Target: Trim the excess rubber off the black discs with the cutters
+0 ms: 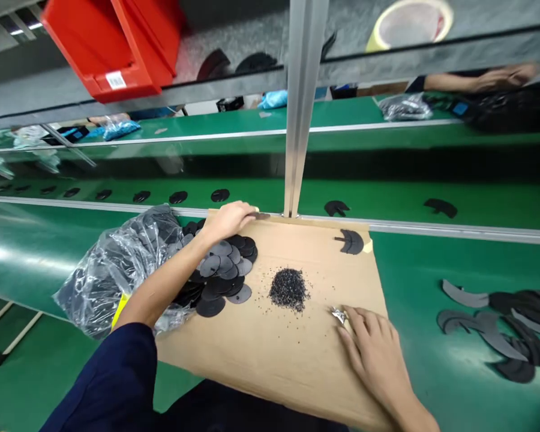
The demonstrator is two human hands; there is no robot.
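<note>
My left hand (230, 219) reaches over a pile of black discs (225, 270) to the far edge of a cardboard sheet (274, 354), its fingers pinching one flat black piece at the rail. My right hand (372, 345) lies on the cardboard at the near right, fingers curled over a small shiny metal bit (338, 314). A heap of tiny black grains (288, 289) sits between the hands. One black fan-shaped piece (351, 241) lies at the cardboard's far right corner.
A clear plastic bag (112, 270) of black discs spills onto the cardboard at left. Grey and black crescent offcuts (499, 333) lie at right. Black pieces ride the green conveyor belt (387, 198) behind an aluminium post (299, 108). A red bin (117, 45) hangs above. Another person's arm (477, 79) shows at far right.
</note>
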